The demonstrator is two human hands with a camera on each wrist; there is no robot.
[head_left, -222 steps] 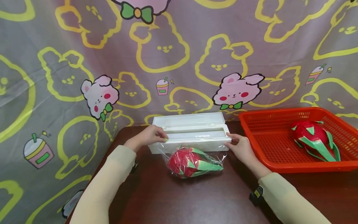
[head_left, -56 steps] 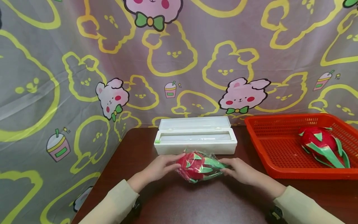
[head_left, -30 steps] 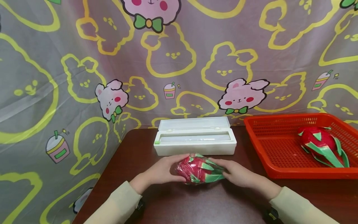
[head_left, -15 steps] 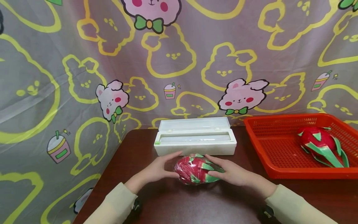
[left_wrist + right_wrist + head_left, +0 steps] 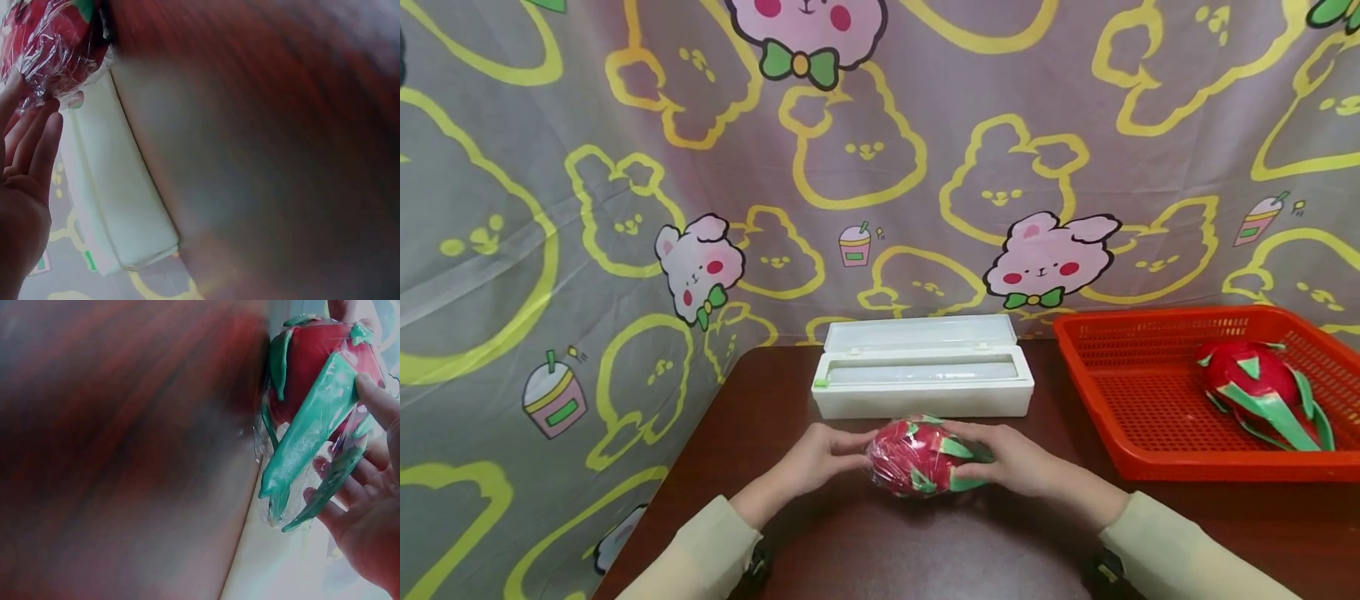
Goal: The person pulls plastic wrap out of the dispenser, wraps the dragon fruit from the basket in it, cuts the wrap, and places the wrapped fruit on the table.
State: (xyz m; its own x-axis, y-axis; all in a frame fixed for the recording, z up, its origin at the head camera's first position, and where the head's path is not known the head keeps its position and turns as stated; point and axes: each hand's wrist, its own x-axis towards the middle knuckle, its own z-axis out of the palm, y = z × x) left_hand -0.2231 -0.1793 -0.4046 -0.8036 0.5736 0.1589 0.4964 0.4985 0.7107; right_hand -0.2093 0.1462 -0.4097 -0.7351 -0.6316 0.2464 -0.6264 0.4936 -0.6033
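A red dragon fruit [image 5: 906, 457] with green scales, wrapped in clear plastic film, lies at the middle of the table in the head view. My left hand [image 5: 808, 462] pinches the wrap at its round left end; the left wrist view shows thumb and fingers on the crinkled film [image 5: 47, 69]. Around the leafy right end my right hand [image 5: 1018, 462] curls, and in the right wrist view its thumb lies on the red skin beside a long green leaf [image 5: 312, 425]. Just behind stands a white cling film box [image 5: 922, 402], lid [image 5: 920, 335] up, the roll showing inside.
On the right of the table is a red plastic basket [image 5: 1150, 465] holding a second dragon fruit [image 5: 1251, 375]. A patterned curtain [image 5: 925, 150] hangs behind and along the left. The brown table [image 5: 910, 550] extends in front of the hands.
Earlier the hands were at the film box, with loose film around the fruit. The film now hugs the fruit. Since half a second ago, my left thumb and fingers have closed on its left end.
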